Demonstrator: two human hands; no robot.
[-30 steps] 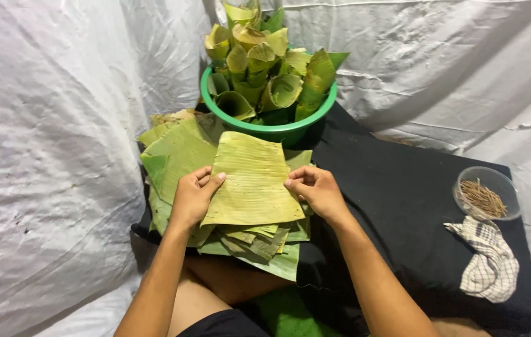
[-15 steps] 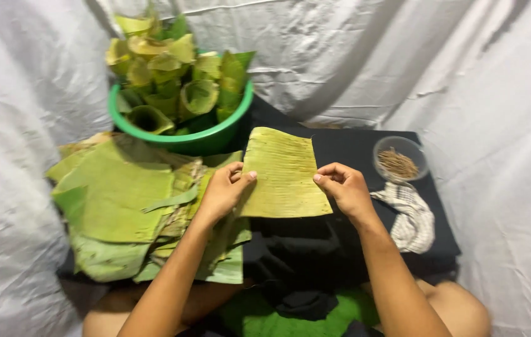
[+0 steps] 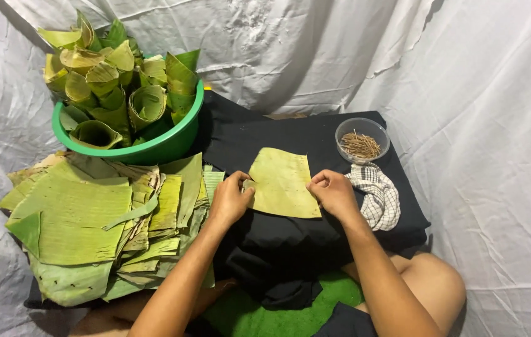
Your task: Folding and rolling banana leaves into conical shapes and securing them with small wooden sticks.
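White sheeting (image 3: pixel 477 125) hangs all around, and a black cloth (image 3: pixel 265 137) covers the low work surface. On it lies a yellow-green leaf piece (image 3: pixel 283 184), roughly rectangular, flat, its long axis running away from the person and tilted slightly to the right. The left hand (image 3: pixel 231 200) pinches its left edge between thumb and fingers; the right hand (image 3: pixel 334 193), fingers curled, grips its right edge. Just right of that hand sits a checked rag (image 3: pixel 378 196), and beyond it a clear round bowl (image 3: pixel 362 140) of thin brown sticks. To the left spreads a pile of flat green leaves (image 3: pixel 91 224), with a green basin (image 3: pixel 159 146) of rolled leaf cones behind it. Half a second ago the piece sat at the pile's edge; now it lies clear of the pile, fully on the cloth.
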